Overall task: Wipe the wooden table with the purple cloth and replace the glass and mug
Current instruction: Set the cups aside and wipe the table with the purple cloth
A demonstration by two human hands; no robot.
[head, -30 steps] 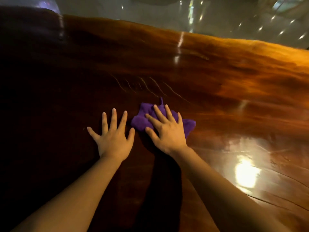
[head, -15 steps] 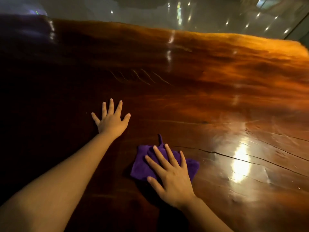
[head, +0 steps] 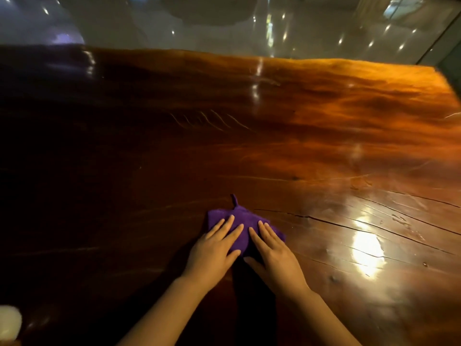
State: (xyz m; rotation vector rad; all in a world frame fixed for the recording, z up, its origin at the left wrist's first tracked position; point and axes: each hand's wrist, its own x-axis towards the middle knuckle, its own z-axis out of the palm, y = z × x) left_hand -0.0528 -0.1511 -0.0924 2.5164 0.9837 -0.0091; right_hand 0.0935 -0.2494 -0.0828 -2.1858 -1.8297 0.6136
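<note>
The purple cloth (head: 240,222) lies flat on the glossy wooden table (head: 299,151), near its front middle, with a small loop sticking up at its far edge. My left hand (head: 214,250) presses flat on the cloth's left part, fingers together. My right hand (head: 274,255) lies flat on its right part. Both palms cover the cloth's near half. No glass or mug shows clearly in this view.
A long crack (head: 349,227) runs across the table to the right of the cloth, beside a bright light reflection (head: 366,250). A pale blurred object (head: 8,323) sits at the bottom left corner. The shiny floor (head: 224,28) lies beyond the far table edge.
My left hand has come back from the bare wood on the left and now rests on the cloth beside my right hand. The cloth stays near the front of the table.
</note>
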